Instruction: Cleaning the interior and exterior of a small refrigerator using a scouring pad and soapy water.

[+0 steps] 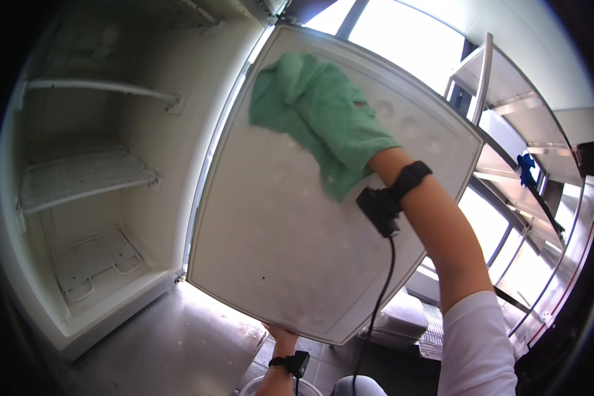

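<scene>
A green cloth [310,112] lies against the inner face of the white freezer door [290,218], high on the panel. It covers my right hand [350,125] down to the wrist, hiding the fingers; a bit of skin shows through a small gap in it. Below, my left hand [284,334] holds the door's lower edge, its fingers partly hidden by the panel. The door stands swung out from the open freezer cabinet [155,132] on the left. Both wrists wear black strapped devices, and a cable hangs from the right one [381,208].
Inside the cabinet are frosted shelves [86,181] and a bent white tube loop [99,261] near its floor. Metal shelving [508,105] with a dark blue item [526,169] rises at the right. A round white rim [251,386] shows beneath my left forearm.
</scene>
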Action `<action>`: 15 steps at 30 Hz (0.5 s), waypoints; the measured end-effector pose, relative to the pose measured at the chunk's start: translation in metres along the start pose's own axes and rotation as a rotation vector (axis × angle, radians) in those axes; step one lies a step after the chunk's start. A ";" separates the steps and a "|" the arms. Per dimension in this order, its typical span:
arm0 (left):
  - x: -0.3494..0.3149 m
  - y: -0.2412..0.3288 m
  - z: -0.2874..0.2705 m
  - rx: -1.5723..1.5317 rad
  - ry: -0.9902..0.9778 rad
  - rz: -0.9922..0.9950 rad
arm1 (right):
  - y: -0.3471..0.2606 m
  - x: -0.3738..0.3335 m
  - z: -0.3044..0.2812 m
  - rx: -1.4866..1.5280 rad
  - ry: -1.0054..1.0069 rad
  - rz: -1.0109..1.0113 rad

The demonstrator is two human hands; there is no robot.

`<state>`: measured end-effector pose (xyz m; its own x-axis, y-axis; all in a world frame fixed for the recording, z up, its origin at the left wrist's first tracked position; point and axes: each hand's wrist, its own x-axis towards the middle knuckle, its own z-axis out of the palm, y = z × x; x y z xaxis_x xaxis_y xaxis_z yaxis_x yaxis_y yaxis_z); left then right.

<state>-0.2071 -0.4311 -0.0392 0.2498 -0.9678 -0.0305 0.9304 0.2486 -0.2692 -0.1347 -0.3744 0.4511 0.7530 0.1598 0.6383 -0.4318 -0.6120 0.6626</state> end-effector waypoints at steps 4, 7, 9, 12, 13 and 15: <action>0.008 -0.007 -0.001 -0.046 -0.022 -0.015 | 0.099 -0.030 -0.026 -0.288 0.058 0.069; 0.017 0.005 -0.019 -0.083 0.067 0.015 | 0.121 -0.092 -0.045 -0.596 0.097 0.072; 0.014 0.000 -0.010 -0.075 0.042 -0.016 | 0.100 -0.099 -0.083 0.047 0.075 0.633; 0.014 -0.004 -0.010 -0.042 0.030 -0.018 | 0.097 -0.118 -0.089 -0.648 -0.509 0.618; 0.015 -0.005 -0.010 -0.014 0.037 0.002 | 0.100 -0.114 -0.085 -0.644 -0.508 0.623; 0.013 -0.015 -0.007 0.028 0.067 0.006 | 0.098 -0.101 -0.073 -0.498 -0.268 0.382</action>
<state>-0.2203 -0.4476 -0.0424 0.2378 -0.9665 -0.0966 0.9364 0.2545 -0.2416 -0.2892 -0.3944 0.4801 0.5717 -0.2335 0.7865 -0.8204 -0.1476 0.5525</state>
